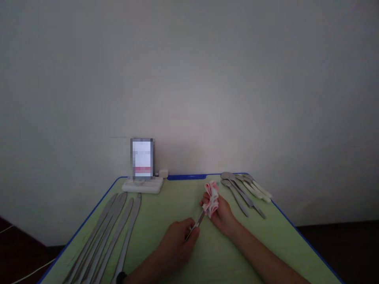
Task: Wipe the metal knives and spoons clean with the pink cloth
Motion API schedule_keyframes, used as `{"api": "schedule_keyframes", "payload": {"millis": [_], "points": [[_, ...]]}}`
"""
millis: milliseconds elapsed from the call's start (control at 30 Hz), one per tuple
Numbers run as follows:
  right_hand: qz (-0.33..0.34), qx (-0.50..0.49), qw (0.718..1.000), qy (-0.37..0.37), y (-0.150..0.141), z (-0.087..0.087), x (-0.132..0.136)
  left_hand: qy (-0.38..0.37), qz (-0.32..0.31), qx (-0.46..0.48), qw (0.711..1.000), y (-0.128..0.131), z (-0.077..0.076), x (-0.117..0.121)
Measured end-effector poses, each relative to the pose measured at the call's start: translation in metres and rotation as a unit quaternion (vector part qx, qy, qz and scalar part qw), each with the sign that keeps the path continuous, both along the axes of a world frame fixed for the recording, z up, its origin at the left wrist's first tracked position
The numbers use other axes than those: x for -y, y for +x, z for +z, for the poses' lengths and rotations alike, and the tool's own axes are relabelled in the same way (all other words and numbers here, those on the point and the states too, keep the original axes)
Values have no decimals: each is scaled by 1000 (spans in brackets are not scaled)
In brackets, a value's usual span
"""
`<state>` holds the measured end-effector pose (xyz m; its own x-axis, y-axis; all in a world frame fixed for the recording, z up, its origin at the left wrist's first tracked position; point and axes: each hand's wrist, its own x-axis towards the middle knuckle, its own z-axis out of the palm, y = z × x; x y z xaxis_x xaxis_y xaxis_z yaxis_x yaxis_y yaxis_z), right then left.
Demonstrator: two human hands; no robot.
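Left hand (177, 241) pinches metal utensil (197, 224); right hand (221, 216) grips pink-white cloth (211, 199) around its end, above green desk (156, 221).

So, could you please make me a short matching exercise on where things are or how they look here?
1. Cloth
2. Knives
3. Spoons
4. Screen

A. side by side on the left of the table
B. upright and lit
C. bunched in the right hand
D. near the far right corner

Pairs: 1-C, 2-A, 3-D, 4-B
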<state>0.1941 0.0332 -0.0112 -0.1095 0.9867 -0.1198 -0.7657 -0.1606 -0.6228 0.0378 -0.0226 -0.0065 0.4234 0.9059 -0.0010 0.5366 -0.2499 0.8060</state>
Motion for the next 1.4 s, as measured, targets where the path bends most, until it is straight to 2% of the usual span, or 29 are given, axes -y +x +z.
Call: {"api": "schedule_keyframes", "payload": {"millis": [100, 233, 333, 400, 500, 600, 700, 800, 867, 1000, 1100, 1267, 1400], "points": [[2, 1, 1000, -6, 0, 0, -1, -77, -11, 47, 996, 1, 0, -1], [-22, 25, 999, -29, -8, -3, -13, -124, 13, 110, 986, 2, 3, -4], [-78, 23, 996, -32, -25, -6, -29, -126, 102, 186, 969, 0, 7, -7], [-88, 6, 996, -23, -37, -8, -39, -141, 185, 259, 937, -2, 7, -8], [-84, -29, 996, -16, -47, -8, -47, -179, 232, 317, 902, -4, 4, -10], [-36, -53, 997, -35, -44, -8, -48, -210, 239, 372, 872, -4, 3, -14], [-4, -93, 994, -58, -38, -7, -50, -247, 226, 465, 820, -5, 8, -18], [0, -122, 990, -75, -36, -5, -53, -290, 240, 528, 762, -9, 11, -20], [12, -133, 987, -86, -36, -2, -54, -313, 236, 545, 741, -12, 10, -19], [24, -142, 985, -99, -36, 5, -54, -356, 212, 545, 729, -15, 1, -18], [33, -114, 988, -102, -36, 8, -52, -383, 207, 542, 718, -16, -4, -17], [35, -95, 990, -102, -39, 8, -51, -395, 226, 537, 711, -15, -1, -14], [34, -90, 990, -100, -40, 7, -51, -379, 214, 551, 712, -16, 0, -13]]}}
